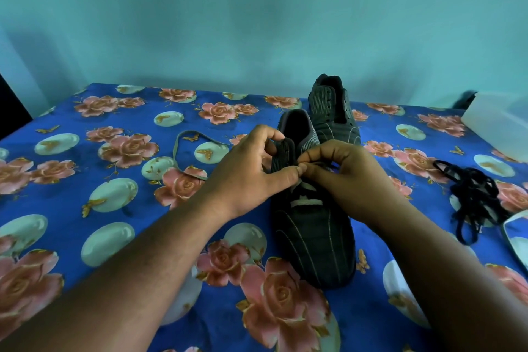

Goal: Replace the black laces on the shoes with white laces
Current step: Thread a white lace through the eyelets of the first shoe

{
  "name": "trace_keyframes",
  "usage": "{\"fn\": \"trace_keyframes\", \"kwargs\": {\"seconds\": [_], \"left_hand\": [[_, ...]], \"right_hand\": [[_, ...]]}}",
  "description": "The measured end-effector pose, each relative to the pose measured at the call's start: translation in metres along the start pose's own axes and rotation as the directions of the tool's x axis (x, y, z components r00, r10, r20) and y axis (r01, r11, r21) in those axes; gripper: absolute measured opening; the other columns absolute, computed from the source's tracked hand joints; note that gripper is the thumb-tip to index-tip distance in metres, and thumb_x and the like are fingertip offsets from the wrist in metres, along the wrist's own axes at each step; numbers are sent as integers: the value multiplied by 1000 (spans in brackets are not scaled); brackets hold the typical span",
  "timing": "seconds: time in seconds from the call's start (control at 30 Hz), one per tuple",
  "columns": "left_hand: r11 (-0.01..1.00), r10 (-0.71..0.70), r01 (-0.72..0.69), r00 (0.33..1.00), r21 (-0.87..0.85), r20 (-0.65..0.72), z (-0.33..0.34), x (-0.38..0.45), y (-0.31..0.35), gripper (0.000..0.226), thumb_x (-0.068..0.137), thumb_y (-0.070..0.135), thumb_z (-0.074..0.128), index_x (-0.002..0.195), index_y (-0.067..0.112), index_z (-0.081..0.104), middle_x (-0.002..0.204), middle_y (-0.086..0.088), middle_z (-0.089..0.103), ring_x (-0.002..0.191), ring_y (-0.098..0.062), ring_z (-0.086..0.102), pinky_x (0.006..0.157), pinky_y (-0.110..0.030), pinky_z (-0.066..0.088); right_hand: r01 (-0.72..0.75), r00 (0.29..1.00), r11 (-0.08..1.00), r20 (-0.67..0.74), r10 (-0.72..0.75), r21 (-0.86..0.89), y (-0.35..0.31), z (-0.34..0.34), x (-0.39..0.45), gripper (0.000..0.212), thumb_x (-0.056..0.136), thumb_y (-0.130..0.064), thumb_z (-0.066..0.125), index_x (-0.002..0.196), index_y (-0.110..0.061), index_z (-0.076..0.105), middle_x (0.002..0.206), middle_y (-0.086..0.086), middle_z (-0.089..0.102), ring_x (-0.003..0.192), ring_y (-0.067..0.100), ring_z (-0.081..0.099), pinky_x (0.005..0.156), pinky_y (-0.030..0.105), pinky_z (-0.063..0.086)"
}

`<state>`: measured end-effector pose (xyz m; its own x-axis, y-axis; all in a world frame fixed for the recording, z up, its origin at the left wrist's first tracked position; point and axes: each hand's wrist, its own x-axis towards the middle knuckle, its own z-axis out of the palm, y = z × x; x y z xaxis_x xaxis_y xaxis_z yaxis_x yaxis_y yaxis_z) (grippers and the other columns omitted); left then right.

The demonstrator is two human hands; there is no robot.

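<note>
A dark grey fabric shoe with thin pale stitched lines (313, 226) lies on the tabletop, which is covered by a blue velvety cloth printed with pink roses and pale ovals (85, 174); its toe points toward the person. A flat white lace (305, 202) crosses its lowest eyelets in a short bar, and a loose length of the same lace loops out over the cloth to the left. The left hand (251, 171) curls its fingers round the ribbed eyelet flap of this shoe, thumb pressed along the edge. The right hand (337, 171) meets it thumb to thumb, its fingers bent and pinching the lace at the eyelets, though the pinched end is hidden.

Just behind, touching the first shoe's heel, stands the second dark grey striped shoe (331, 106), its round eyelets empty. To the right, well apart, a tangled heap of thin black laces (474, 191) lies on the cloth. A translucent white plastic container (497, 123) sits at the far right edge.
</note>
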<state>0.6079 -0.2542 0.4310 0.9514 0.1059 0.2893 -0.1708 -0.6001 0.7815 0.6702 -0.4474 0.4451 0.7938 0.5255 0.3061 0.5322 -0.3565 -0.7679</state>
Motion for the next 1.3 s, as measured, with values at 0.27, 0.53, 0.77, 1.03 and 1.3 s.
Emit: {"fn": "trace_keyframes", "kwargs": {"seconds": [0.27, 0.53, 0.77, 1.03, 1.3], "left_hand": [[1000, 19, -21, 996, 22, 87, -7, 2, -6, 75, 67, 73, 66, 132, 37, 52, 120, 13, 58, 72, 9, 57, 70, -20, 44], [996, 37, -37, 999, -77, 0, -12, 9, -9, 22, 82, 42, 79, 89, 21, 72, 61, 16, 66, 47, 2, 53, 53, -19, 39], [976, -4, 16, 998, -217, 56, -12, 9, -13, 9, 92, 23, 74, 87, 16, 73, 76, -2, 74, 81, -5, 63, 62, -17, 49], [913, -168, 181, 983, -365, 67, -26, 13, -23, 19, 93, 19, 71, 98, 1, 73, 101, -13, 77, 101, -25, 72, 82, -32, 54], [894, -377, 241, 860, -378, -343, -56, 27, -52, 14, 93, 30, 70, 88, 19, 77, 88, -3, 77, 81, -20, 73, 74, -38, 52]], "right_hand": [[22, 998, 988, -50, -30, -151, 9, 9, 3, 28, 89, -22, 75, 76, -45, 65, 93, -14, 65, 95, 8, 62, 88, 28, 48], [50, 997, 997, 59, -54, 58, 10, -5, 5, 15, 94, -17, 72, 92, -30, 80, 90, -11, 72, 89, 6, 69, 84, 25, 55], [55, 989, 997, -134, -62, -57, 24, -4, 10, 29, 96, -48, 57, 123, -51, 66, 92, -17, 69, 104, 16, 63, 100, 56, 47], [73, 996, 983, -38, -81, -170, 39, -8, 15, 35, 95, -56, 48, 129, -53, 57, 77, -20, 58, 97, 21, 57, 98, 63, 44], [84, 996, 993, -23, -87, -77, 42, -15, 14, 33, 99, -27, 66, 127, -44, 63, 78, -7, 59, 93, 18, 58, 91, 38, 51]]}}
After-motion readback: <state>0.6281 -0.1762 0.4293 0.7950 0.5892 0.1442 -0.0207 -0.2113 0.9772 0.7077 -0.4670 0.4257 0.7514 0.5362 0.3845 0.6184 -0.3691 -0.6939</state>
